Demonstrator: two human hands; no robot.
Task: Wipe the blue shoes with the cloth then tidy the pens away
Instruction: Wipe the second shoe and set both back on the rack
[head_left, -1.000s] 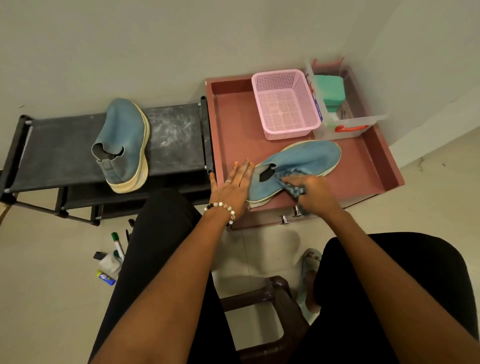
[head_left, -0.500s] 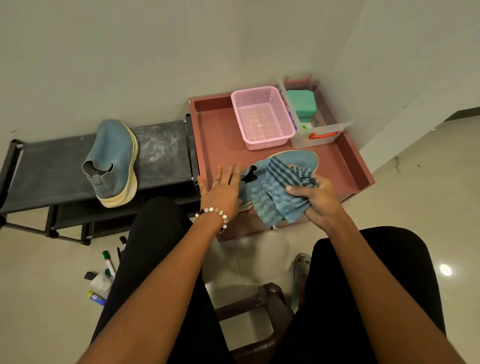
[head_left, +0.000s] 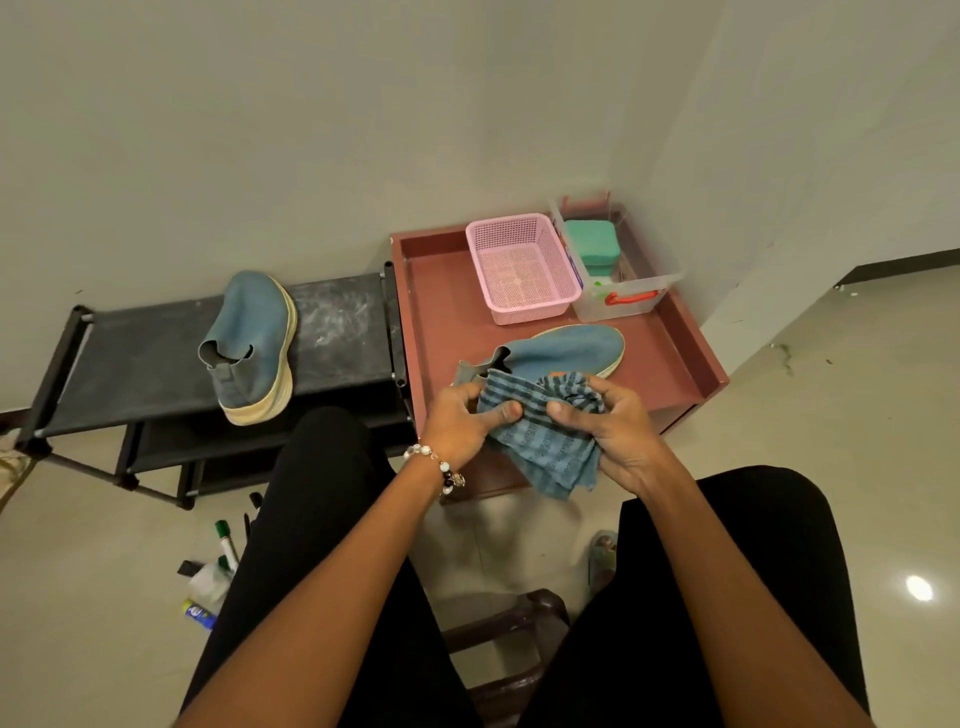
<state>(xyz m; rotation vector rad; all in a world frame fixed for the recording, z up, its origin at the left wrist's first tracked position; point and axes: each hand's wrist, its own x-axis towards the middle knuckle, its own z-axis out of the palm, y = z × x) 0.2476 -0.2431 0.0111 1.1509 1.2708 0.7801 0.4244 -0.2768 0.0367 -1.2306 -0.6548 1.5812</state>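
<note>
near shoe (head_left: 563, 349) toe pointing right

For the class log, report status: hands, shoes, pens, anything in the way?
Both hands, left and right, grip the cloth. One blue shoe on red tray, other shoe on black rack. Pens on floor. Nothing in the way.

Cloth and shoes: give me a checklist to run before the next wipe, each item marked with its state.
1. Cloth held in both hands: ok; left hand and right hand pinch it.
2. Cloth on a shoe: not ok; it is bunched in the air in front of the near shoe.
3. Near shoe steadied: not ok; no hand on it.
4. Second shoe in place: ok; on the black rack.
5. Shoes clean: cannot tell.
6. Pens tidied: not ok; on the floor.
</note>
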